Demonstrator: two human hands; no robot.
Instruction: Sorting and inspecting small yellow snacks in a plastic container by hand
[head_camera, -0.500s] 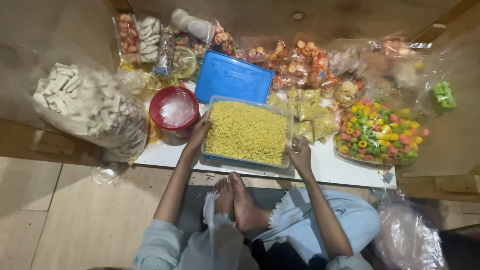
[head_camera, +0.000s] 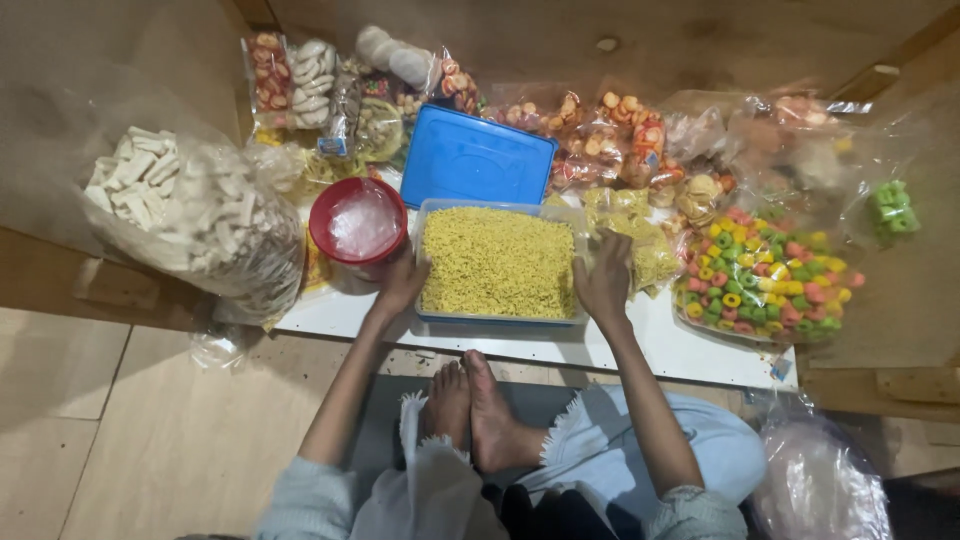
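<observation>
Both hands have slid up the sides of the tub (head_camera: 497, 263) since half a second ago; before, they sat lower, nearer its front corners. Now my left hand (head_camera: 400, 283) presses its left wall, fingers curled loosely around the rim, just beside the red bowl (head_camera: 357, 225). My right hand (head_camera: 604, 280) lies flat against the right wall, fingers spread and open, closed on nothing. So the grip is a two-sided squeeze on the tub, neither hand wrapped fully around it.

To handle it well, I judge I should keep both palms level and press evenly, since the yellow crumbs fill it to the brim and a tilt would spill them.

It sits between my hands near the front edge of the white desk (head_camera: 690, 350), its blue lid (head_camera: 476, 158) just behind it. A bag of coloured rings (head_camera: 765, 280) lies toward the right edge, a bag of white sticks (head_camera: 190, 215) past the left edge.
</observation>
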